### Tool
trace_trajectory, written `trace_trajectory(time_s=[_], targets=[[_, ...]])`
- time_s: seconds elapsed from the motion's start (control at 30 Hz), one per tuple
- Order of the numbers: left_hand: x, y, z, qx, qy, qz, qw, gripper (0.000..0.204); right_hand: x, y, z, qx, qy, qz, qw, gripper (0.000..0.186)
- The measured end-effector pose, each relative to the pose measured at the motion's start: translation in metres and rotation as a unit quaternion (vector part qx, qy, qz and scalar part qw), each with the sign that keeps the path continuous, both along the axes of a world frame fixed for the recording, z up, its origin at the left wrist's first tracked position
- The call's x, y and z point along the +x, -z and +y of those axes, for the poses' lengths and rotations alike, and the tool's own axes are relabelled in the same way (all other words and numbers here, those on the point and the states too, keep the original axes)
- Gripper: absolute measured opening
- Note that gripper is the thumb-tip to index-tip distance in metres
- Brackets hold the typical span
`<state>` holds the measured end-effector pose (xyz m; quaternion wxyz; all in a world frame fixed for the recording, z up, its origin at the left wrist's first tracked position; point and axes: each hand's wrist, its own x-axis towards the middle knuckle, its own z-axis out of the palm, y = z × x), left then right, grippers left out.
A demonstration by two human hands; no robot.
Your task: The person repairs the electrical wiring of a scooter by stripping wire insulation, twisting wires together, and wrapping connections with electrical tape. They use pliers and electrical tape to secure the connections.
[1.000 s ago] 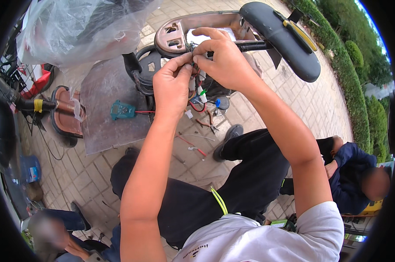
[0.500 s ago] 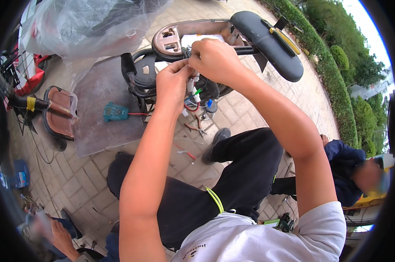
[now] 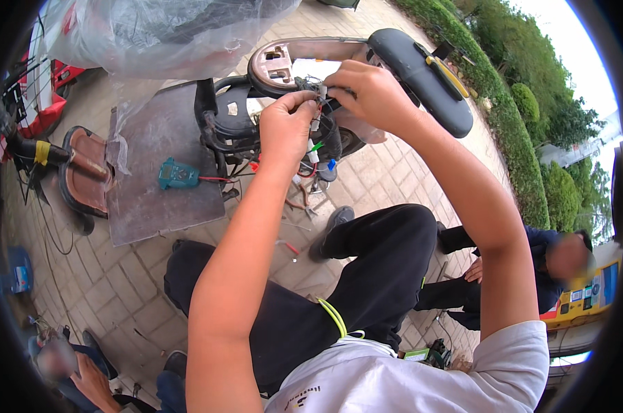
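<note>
My left hand (image 3: 284,127) is closed, thumb and forefinger pinched on thin wires of a wiring harness (image 3: 316,110). Opposite it my right hand (image 3: 372,95) pinches wires too, its fingertips beside a small white connector (image 3: 323,91). Both hands meet over the open body of a scooter (image 3: 284,65), in front of its pinkish-brown shell. Below them hang more connectors, among them a green one (image 3: 317,146) and a blue one (image 3: 332,164). The exact spot gripped by my left fingers is partly hidden.
A teal multimeter (image 3: 178,173) with a red lead lies on the grey footboard (image 3: 153,213). Pliers (image 3: 299,198) rest on the paving. A yellow-handled tool (image 3: 445,74) lies on the black seat (image 3: 418,76). Clear plastic sheeting (image 3: 153,34) hangs at far left. People sit at both sides.
Both hands have moved slightly apart, baring the wires and white connector between them. The view has shifted a little. At right, the other person's position has changed.
</note>
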<state>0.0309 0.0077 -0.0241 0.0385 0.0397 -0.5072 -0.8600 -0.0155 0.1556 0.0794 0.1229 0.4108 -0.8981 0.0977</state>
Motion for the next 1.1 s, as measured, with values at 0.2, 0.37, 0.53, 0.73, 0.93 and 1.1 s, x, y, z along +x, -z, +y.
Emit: trace_trajectory(time_s=[0.2,0.37,0.53,0.73,0.93,1.1], targets=[[0.001,-0.001,-0.004,0.003,-0.004,-0.004,1.000,0.019,-0.011,-0.009,-0.008,0.150,-0.175,0.144,0.962,0.022],[0.001,-0.004,-0.005,0.001,0.007,-0.002,1.000,0.018,-0.024,-0.009,-0.008,0.161,-0.225,0.173,0.945,0.011],[0.002,-0.007,-0.005,0.000,0.012,-0.005,1.000,0.019,-0.015,-0.002,-0.010,0.099,-0.157,0.117,0.976,0.011],[0.001,-0.002,-0.003,0.018,-0.008,0.007,1.000,0.022,0.015,0.016,-0.037,-0.218,0.255,-0.286,0.898,0.011],[0.001,-0.001,0.000,0.003,0.009,0.004,1.000,0.020,-0.003,0.012,-0.016,-0.342,0.320,-0.543,0.697,0.019],[0.004,-0.005,-0.005,0.005,0.008,-0.005,1.000,0.018,0.008,0.003,-0.007,-0.065,0.036,-0.051,0.996,0.017]])
